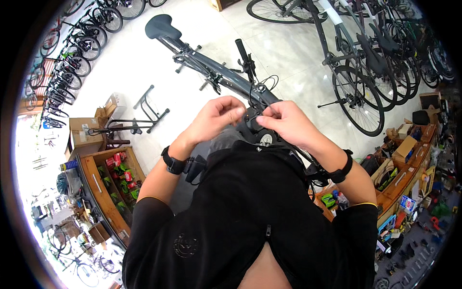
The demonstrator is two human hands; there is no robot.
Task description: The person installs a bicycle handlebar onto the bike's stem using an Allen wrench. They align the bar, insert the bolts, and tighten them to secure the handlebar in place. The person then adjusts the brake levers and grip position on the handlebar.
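A dark grey bicycle frame (219, 70) stretches away from my body, with a black saddle (162, 26) at its far end. My left hand (217, 117) hovers near the front of the frame, its fingers curled and the thumb drawn toward the index finger. Across a small gap, my right hand (290, 124) has thumb and index finger pinched together beside the handlebar stem (261, 88). Whatever either pinch holds is too small or hidden to name. A black handlebar grip (240, 46) sticks up beyond the hands, and thin black cables (272, 81) loop beside the stem.
At the left are a wooden cabinet (91, 168) with packaged items, a cardboard box (84, 132) and a black stand (151, 113). Several bicycles (358, 98) crowd the upper right. A wooden workbench (402, 178) with tools and parts runs along the right.
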